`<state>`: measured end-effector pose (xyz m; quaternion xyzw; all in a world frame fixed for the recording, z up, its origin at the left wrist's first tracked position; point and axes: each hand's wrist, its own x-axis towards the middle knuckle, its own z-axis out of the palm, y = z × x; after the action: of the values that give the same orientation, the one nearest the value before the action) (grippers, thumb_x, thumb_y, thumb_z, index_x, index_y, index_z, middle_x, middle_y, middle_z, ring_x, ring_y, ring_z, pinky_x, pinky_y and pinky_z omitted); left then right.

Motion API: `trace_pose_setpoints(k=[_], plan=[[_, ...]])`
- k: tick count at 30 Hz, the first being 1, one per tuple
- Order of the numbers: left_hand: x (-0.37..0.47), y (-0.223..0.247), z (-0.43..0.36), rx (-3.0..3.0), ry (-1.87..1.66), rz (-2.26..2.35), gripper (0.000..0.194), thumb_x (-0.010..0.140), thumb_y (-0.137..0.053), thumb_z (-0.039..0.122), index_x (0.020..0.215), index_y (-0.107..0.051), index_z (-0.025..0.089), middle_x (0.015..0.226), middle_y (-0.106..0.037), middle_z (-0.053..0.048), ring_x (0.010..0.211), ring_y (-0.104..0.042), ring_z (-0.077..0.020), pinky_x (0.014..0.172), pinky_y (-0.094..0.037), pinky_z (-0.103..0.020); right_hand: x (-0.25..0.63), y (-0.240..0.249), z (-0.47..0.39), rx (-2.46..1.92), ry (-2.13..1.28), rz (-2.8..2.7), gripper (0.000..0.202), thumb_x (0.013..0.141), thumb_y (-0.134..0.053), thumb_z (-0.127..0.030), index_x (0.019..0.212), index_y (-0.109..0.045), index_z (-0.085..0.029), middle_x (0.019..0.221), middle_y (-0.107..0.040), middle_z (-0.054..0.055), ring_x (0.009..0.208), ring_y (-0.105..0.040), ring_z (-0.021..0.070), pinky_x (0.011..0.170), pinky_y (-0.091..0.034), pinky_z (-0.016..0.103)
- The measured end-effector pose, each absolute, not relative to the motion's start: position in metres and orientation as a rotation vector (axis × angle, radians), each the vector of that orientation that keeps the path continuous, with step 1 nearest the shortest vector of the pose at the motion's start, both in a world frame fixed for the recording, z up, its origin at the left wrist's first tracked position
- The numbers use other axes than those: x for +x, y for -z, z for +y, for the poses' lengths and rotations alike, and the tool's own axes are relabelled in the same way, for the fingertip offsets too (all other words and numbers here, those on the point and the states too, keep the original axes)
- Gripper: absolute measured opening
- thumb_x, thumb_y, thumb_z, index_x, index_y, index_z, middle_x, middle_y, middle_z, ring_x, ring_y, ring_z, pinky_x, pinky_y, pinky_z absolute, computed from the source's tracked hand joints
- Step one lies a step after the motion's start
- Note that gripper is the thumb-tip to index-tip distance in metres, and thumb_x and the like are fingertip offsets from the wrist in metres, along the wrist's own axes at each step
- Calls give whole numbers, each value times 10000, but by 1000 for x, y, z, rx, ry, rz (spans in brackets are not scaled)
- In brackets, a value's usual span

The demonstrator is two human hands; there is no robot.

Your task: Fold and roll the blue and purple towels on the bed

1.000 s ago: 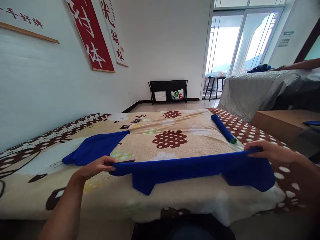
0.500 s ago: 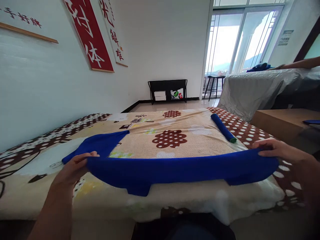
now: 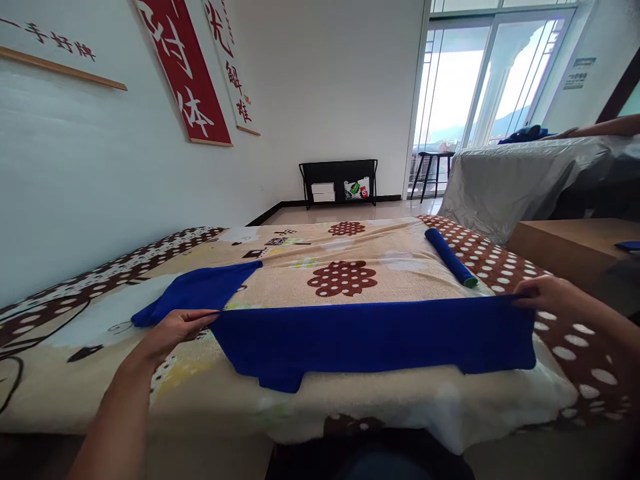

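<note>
Where the blue cloth (image 3: 375,339) reaches ten o'clock, the left hand (image 3: 175,330) pinches it. At two, the right hand (image 3: 549,293) pinches likewise.

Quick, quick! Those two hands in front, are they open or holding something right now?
Left hand: closed, pinching the blue cloth at its upper left corner.
Right hand: closed, pinching the same cloth near its upper right corner.

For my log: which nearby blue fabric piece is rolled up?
The slim, green-tipped blue fabric roll; the wide blue fabric strip stretches between left hand and right hand, the pointed blue cloth lies spread.
</note>
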<state>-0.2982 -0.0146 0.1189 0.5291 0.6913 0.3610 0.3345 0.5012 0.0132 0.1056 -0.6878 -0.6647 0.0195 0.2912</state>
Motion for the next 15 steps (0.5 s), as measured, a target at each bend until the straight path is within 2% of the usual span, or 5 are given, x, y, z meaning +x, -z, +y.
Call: trace_pose_setpoints(k=[5,7,9,12,15], plan=[[-320,-109,-26,1294,-801,1635,427,691,-799,595,930,-765,243,439,-507,78,411,-387,-65,445,-292,-175,517,-91,10,-1975,-584,-1763,234,682,-840,-419,679,-768,-196,634,-656,103,556,-567,157,563,-386,324],[-325,-104,-24,1200,-805,1595,429,707,-812,557,974,-744,228,537,-644,52,437,-505,-85,461,-352,-178,514,-86,13,-1843,-841,-1559,279,704,-822,-444,747,-769,-174,579,-625,99,470,-517,137,484,-349,307],[-324,-100,-14,1073,-889,1545,463,702,-842,502,1033,-707,207,755,-763,-10,605,-681,-149,542,-456,-198,505,-81,21,-1733,-1058,-1339,294,729,-805,-436,804,-752,-156,618,-656,133,431,-522,145,418,-326,287],[-310,-89,14,887,-1117,1486,461,698,-872,347,1059,-641,179,955,-781,-99,854,-759,-261,663,-559,-278,487,-72,42,-1601,-1159,-1056,235,753,-794,-301,910,-707,-149,885,-728,217,591,-684,224,467,-475,267],[-285,-77,51,827,-1293,1454,357,738,-818,206,1007,-585,172,912,-764,-121,826,-763,-297,731,-609,-403,465,-63,68,-1481,-1176,-890,216,790,-733,-166,986,-642,-153,1002,-729,206,765,-740,271,661,-603,323]])
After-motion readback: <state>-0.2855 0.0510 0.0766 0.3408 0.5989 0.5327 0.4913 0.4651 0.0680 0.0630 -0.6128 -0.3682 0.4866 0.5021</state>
